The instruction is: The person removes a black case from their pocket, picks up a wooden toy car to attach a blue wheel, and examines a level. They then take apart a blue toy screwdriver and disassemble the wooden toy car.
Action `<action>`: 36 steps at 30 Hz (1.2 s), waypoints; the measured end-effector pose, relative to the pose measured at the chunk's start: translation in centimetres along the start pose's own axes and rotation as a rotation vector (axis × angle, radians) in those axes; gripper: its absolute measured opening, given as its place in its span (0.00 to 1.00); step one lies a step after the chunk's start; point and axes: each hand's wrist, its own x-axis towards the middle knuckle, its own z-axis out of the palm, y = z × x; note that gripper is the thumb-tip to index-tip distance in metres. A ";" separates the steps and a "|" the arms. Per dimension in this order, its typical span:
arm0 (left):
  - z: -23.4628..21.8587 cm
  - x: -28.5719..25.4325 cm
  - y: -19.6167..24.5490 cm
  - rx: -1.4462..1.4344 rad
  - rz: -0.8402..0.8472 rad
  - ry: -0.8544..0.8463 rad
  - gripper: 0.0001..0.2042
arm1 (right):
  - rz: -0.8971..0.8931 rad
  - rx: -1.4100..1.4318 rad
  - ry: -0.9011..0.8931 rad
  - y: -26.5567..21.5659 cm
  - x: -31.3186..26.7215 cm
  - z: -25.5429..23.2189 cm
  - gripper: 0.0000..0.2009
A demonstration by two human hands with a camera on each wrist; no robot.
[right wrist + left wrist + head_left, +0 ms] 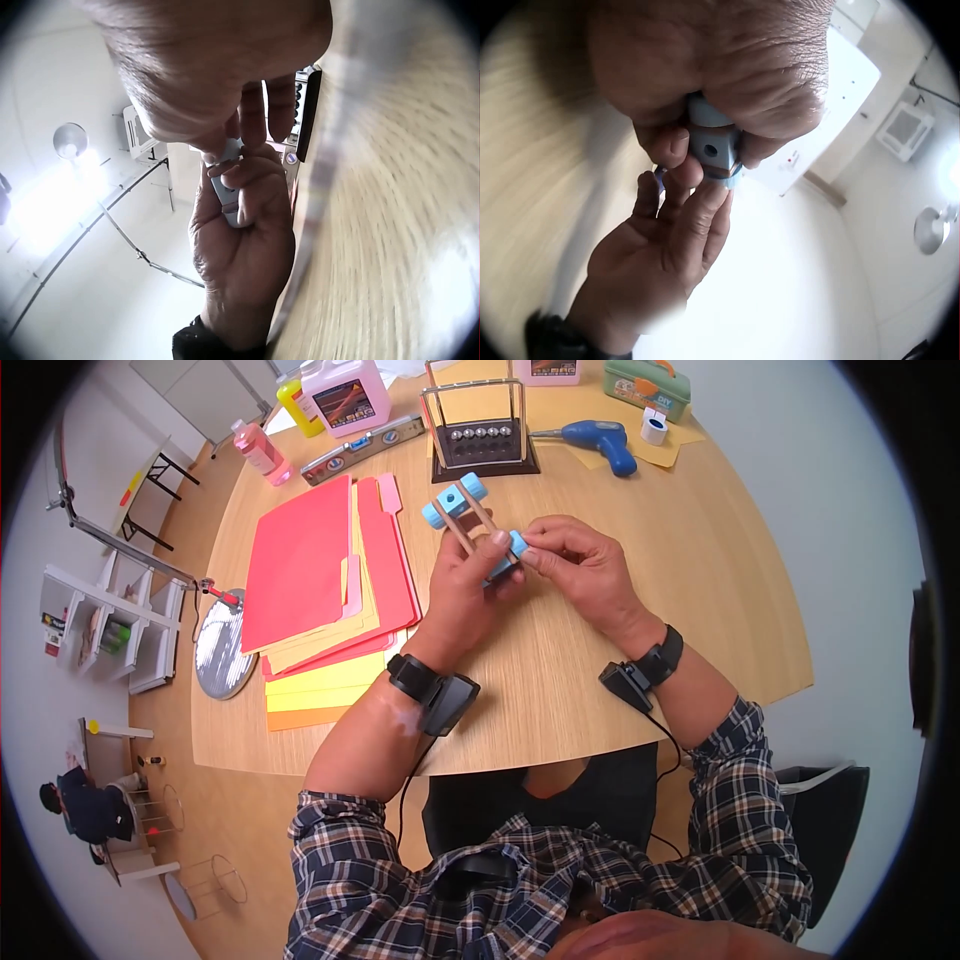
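Above the table, my left hand (462, 595) grips a small toy assembly of two wooden strips (455, 526) joined by light blue pieces. At its far end sits a blue block (452, 500) with a hole, a rounded blue cap (474, 485) on either side. My right hand (590, 575) pinches another blue cap (518, 544) at the near end between thumb and forefinger. In the left wrist view, a near-end blue block (714, 148) shows between the left fingers, partly hidden by them. The right wrist view has the left hand (244, 262) wrapped around that block (223, 190).
Red and yellow folders (300, 570) lie stacked on the left. Behind the hands stand a Newton's cradle (482, 445), a spirit level (362, 450) and a blue tool (598, 442). Bottles (260, 452), pink jugs (345, 398), a green toolbox (645, 388) and a tape roll (654, 426) line the back.
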 end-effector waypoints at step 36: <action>-0.5 -0.2 -0.4 0.439 0.235 0.035 0.25 | 0.339 0.024 -0.006 0.6 -0.1 -0.8 0.10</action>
